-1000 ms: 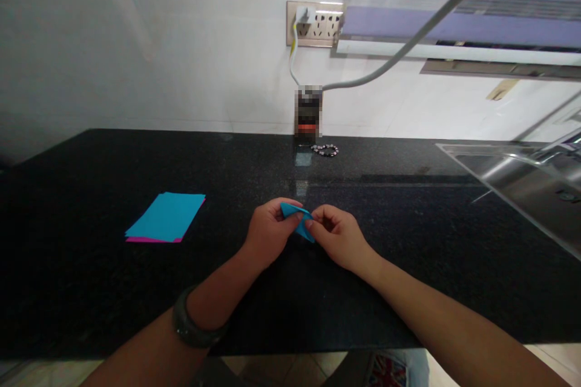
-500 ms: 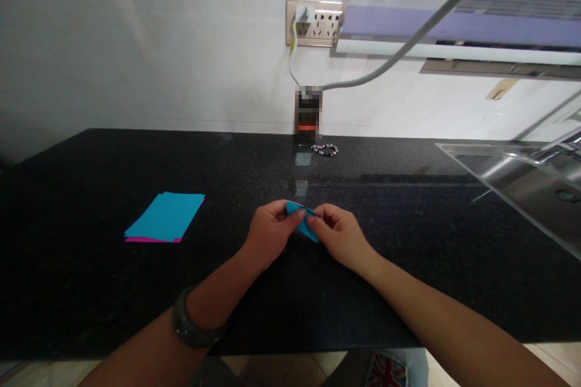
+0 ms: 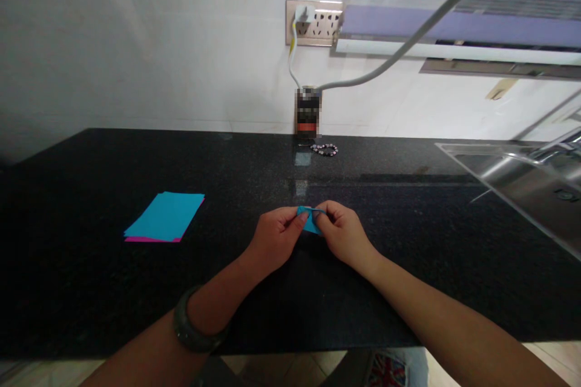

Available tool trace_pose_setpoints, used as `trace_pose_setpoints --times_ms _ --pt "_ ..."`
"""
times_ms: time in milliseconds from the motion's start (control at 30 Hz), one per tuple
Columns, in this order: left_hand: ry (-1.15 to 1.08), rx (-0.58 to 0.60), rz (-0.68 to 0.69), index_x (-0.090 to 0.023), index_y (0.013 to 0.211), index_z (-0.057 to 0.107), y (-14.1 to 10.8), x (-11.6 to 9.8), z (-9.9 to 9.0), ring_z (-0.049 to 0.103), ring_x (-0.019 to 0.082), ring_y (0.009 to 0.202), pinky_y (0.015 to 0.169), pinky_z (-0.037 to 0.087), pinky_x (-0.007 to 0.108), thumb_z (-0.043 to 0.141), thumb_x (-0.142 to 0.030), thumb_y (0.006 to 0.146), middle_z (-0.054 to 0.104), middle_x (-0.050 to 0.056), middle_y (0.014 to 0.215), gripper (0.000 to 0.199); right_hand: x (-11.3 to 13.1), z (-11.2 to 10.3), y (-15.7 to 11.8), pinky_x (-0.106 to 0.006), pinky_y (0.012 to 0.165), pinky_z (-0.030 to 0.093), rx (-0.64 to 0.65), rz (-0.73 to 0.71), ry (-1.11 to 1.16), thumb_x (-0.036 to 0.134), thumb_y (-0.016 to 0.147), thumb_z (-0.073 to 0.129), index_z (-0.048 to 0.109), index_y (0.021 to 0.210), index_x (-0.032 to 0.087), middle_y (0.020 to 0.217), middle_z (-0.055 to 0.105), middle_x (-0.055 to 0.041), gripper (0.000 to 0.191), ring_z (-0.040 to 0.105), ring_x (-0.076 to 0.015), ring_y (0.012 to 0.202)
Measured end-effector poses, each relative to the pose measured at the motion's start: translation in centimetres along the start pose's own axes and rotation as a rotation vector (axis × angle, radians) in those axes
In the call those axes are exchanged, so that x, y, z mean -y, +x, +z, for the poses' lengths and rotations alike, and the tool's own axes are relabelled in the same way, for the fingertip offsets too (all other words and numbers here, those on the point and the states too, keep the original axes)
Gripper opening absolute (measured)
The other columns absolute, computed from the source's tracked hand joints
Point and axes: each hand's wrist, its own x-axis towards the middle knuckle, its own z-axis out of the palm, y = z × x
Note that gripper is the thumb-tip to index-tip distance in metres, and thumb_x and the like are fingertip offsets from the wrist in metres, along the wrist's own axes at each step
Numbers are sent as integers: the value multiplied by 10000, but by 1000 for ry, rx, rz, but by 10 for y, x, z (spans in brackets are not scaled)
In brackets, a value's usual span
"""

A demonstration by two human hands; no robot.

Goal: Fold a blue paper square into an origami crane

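Note:
Between my two hands is a small folded piece of blue paper, held above the dark countertop. My left hand pinches its left side with the thumb on top. My right hand grips the right side, thumb and bent fingers closed on the edge. Much of the paper is hidden behind the fingers, so its exact folds cannot be made out. Off to the left lies a stack of blue and pink paper sheets, apart from both hands. A dark bangle circles my left wrist.
A bead bracelet lies near the wall beside a blurred dark object with a cable. Above it is a wall socket with a plug. At right is a steel sink. The counter's front edge runs below my forearms.
The blue paper has turned and shifted slightly right, and less of it shows between the fingers. My left hand has moved a little to the right, nearer my right hand.

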Motion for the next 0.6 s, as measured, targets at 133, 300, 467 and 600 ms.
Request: trace_pose_setpoints --times_ms 133,300,467,600 --pt "-26 0 -39 -159 695 637 0 2 0 483 123 560 539 369 227 428 -351 806 561 -6 585 305 0 1 0 -212 459 326 17 33 37 295 749 486 545 676 174 542 472 25 153 414 -98 489" --pt "-91 19 -50 -166 796 658 0 0 1 546 146 649 604 407 244 439 -334 805 623 9 686 276 -1 2 1 -216 479 341 22 57 57 290 720 522 529 634 168 547 470 27 149 397 -89 487" --pt "-190 -7 -101 -169 727 652 0 1 2 559 156 638 602 436 252 474 -343 780 607 6 637 255 1 0 0 -218 457 335 50 104 100 322 749 489 543 651 164 536 478 19 194 411 -96 479" --pt "-258 -28 -174 -158 760 626 2 4 3 550 146 608 580 454 255 458 -358 790 573 0 620 263 4 -2 0 -221 456 341 36 119 113 305 745 488 545 679 163 537 478 22 166 423 -99 478"
